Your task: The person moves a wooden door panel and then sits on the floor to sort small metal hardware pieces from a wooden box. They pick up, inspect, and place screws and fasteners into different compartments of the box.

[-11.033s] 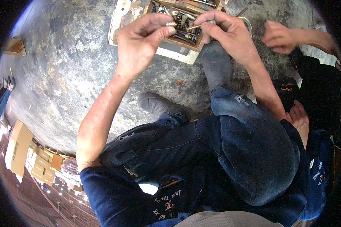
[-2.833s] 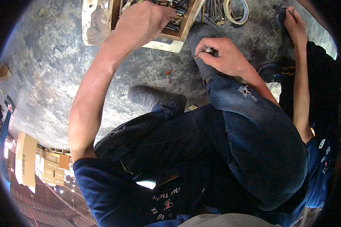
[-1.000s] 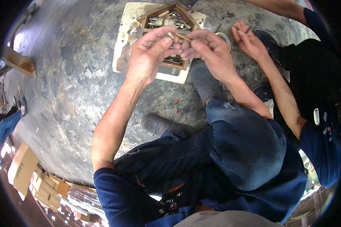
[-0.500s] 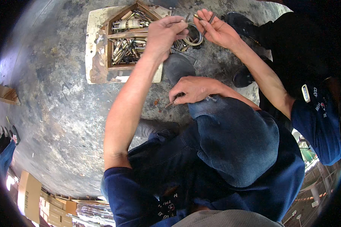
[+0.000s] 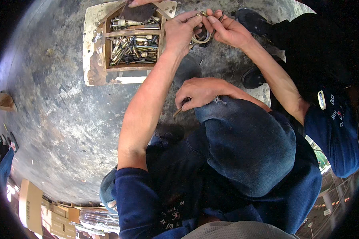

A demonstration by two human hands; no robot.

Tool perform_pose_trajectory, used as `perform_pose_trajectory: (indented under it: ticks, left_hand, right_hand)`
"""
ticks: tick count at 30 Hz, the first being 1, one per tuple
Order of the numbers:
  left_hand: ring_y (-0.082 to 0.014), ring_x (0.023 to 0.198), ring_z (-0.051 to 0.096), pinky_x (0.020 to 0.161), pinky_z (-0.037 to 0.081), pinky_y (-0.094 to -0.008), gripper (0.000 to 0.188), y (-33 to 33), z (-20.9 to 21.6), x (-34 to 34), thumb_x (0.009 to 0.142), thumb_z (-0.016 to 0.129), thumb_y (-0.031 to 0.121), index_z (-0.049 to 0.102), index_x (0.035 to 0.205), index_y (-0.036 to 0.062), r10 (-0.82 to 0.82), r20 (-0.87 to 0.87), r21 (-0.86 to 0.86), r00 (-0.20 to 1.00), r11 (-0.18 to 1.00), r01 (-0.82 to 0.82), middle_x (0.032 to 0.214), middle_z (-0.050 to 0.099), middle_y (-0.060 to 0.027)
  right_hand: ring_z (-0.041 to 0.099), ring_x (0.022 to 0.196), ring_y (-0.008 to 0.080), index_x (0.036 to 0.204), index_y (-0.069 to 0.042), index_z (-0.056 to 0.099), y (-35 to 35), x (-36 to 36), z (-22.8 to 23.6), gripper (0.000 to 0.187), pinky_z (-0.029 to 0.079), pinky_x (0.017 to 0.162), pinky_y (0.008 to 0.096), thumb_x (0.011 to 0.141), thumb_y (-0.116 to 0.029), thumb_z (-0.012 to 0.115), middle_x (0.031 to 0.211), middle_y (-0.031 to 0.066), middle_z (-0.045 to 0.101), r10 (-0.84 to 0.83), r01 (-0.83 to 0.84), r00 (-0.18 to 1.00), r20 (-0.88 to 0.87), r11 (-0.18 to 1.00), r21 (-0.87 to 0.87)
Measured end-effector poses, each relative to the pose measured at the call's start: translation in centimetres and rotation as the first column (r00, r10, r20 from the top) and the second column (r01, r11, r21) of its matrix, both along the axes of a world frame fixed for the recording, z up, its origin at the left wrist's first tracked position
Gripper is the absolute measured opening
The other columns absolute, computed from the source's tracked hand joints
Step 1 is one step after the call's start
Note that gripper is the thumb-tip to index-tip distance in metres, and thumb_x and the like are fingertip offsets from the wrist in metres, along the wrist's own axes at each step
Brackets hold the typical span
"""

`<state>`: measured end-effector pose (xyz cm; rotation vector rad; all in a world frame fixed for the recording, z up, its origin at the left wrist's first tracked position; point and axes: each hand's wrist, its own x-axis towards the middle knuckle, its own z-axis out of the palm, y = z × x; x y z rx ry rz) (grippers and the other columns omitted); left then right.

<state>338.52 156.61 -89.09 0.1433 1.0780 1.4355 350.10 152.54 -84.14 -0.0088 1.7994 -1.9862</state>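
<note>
My left hand (image 5: 179,34) reaches up beside the wooden box (image 5: 103,51), its thumb and fingers pinched on a small brass-coloured metal piece (image 5: 204,13). A co-worker's hand (image 5: 233,32) meets my fingertips from the right, touching the same piece and also holding a thin dark rod (image 5: 222,16). Lower down, my right hand (image 5: 197,93) curls beside my jeans-covered knee (image 5: 247,151). A thin brownish rod (image 5: 177,113) sticks out of its fist. Several metal rods and bits (image 5: 131,49) fill the box's compartments.
A pale worn board (image 5: 92,59) lies under the box. Beneath the meeting hands is a cream ring (image 5: 202,38). Another hand (image 5: 141,2) holds a dark flat thing over the box. The co-worker's dark shoes (image 5: 254,23) stand at right; cardboard boxes (image 5: 31,203) are at lower left.
My left hand has moved right to meet the co-worker's fingers. Another hand with a dark flat thing has come in over the box. My right hand has barely moved.
</note>
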Motion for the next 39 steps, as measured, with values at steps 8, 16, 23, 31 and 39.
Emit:
perform_pose_trajectory:
  ticks: [8, 16, 23, 31, 39]
  left_hand:
    - [-0.0106, 0.072, 0.063, 0.061, 0.052, -0.0216, 0.022, 0.4, -0.2, 0.4, 0.085, 0.071, 0.004, 0.068, 0.105, -0.0047, 0.031, 0.033, 0.021, 0.999, 0.999, -0.032, 0.089, 0.069, -0.0077]
    - [-0.0091, 0.072, 0.063, 0.060, 0.050, -0.0215, 0.019, -0.1, 0.0, 0.5, 0.084, 0.073, 0.005, 0.070, 0.102, -0.0011, 0.015, 0.058, 0.066, 0.998, 0.998, -0.019, 0.086, 0.070, -0.0054]
    - [-0.0098, 0.073, 0.063, 0.064, 0.051, -0.0239, 0.021, 0.6, 1.5, 0.3, 0.087, 0.071, 0.012, 0.069, 0.103, -0.0010, 0.007, 0.045, 0.057, 0.999, 0.998, -0.010, 0.088, 0.070, -0.0053]
    - [-0.0117, 0.078, 0.063, 0.068, 0.052, -0.0262, 0.023, -0.1, 1.4, -1.0, 0.090, 0.067, 0.013, 0.067, 0.108, -0.0010, -0.022, 0.113, 0.127, 0.993, 0.992, 0.008, 0.090, 0.068, -0.0051]
    - [-0.0132, 0.085, 0.062, 0.075, 0.053, -0.0315, 0.025, -0.6, 1.5, -1.2, 0.091, 0.065, 0.016, 0.066, 0.110, -0.0004, -0.034, 0.037, 0.125, 0.999, 0.992, 0.029, 0.091, 0.065, -0.0045]
  right_hand:
    - [0.066, 0.083, 0.0314, 0.096, -0.002, 0.069, 0.2, -0.5, 0.8, 0.021, 0.050, 0.073, 0.0422, 0.084, -0.018, 0.063, 0.087, 0.0153, 0.069, 0.051, -0.055, 0.998, 0.037, 0.991, 0.118]
    - [0.067, 0.079, 0.0297, 0.097, -0.003, 0.070, 0.0, -0.7, 0.4, 0.023, 0.050, 0.073, 0.0414, 0.082, -0.020, 0.065, 0.088, 0.0146, 0.071, 0.069, -0.073, 0.997, 0.037, 0.989, 0.131]
    - [0.066, 0.089, 0.0291, 0.097, -0.003, 0.070, -0.2, -0.7, 0.3, 0.021, 0.049, 0.078, 0.0413, 0.083, -0.018, 0.067, 0.092, 0.0128, 0.069, 0.117, -0.129, 0.988, 0.102, 0.985, 0.114]
    - [0.065, 0.090, 0.0293, 0.098, -0.003, 0.071, -0.3, -0.8, 0.5, 0.021, 0.049, 0.079, 0.0409, 0.083, -0.018, 0.067, 0.092, 0.0116, 0.069, 0.126, -0.139, 0.987, 0.105, 0.982, 0.127]
    - [0.066, 0.087, 0.0287, 0.100, -0.002, 0.071, -0.2, -0.9, 0.4, 0.024, 0.049, 0.078, 0.0401, 0.082, -0.018, 0.068, 0.091, 0.0130, 0.070, 0.131, -0.140, 0.988, 0.085, 0.983, 0.114]
